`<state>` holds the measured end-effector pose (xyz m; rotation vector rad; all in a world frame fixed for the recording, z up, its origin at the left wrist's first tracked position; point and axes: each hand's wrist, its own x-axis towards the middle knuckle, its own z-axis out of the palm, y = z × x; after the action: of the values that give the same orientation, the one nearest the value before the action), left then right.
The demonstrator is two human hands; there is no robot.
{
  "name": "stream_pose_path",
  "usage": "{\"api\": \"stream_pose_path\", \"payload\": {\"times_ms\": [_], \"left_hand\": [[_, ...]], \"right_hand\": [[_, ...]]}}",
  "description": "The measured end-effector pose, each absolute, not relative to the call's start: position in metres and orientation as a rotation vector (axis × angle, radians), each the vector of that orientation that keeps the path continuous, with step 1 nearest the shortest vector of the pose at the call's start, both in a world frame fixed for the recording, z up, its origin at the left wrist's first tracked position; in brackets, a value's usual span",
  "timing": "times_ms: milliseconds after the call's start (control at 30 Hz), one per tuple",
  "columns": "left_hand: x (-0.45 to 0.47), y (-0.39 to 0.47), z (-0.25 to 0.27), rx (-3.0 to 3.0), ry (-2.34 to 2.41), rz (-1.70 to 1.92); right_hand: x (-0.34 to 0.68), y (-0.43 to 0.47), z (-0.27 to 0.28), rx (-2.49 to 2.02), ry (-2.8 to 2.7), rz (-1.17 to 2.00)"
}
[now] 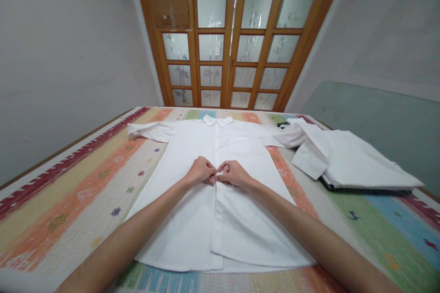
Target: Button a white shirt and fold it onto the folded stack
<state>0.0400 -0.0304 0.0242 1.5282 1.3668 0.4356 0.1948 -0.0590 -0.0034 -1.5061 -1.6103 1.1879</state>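
A white long-sleeved shirt [185, 219] lies spread front up, its collar at the far end and its sleeves out to both sides. At the middle of its front opening my left hand [202, 170] pinches the placket. My right hand [234, 174] pinches the other edge right beside it, and the fingertips of both hands nearly meet. Cloth is lifted slightly between them. Any button there is hidden by the fingers. Below the hands the two front edges hang apart at the hem; above them the placket lies closed up to the collar.
Folded white garments [364, 160] are stacked at the right, with dark cloth beneath; the shirt's right-hand sleeve reaches the stack. A striped, patterned cloth [96, 197] covers the surface. A greenish panel [371, 105] stands along the right side, and wooden glass-paned doors [235, 39] are at the back.
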Motion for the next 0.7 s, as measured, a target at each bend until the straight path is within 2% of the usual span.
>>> {"api": "stream_pose_path", "payload": {"times_ms": [267,700], "left_hand": [[0.043,-0.034,0.023,1.55,1.379,0.455],[0.04,-0.031,-0.001,1.495,1.28,0.579]], "right_hand": [[0.199,-0.055,-0.002,-1.459,-1.518,1.396],[0.199,-0.052,-0.005,-1.419,-1.55,1.364]]}}
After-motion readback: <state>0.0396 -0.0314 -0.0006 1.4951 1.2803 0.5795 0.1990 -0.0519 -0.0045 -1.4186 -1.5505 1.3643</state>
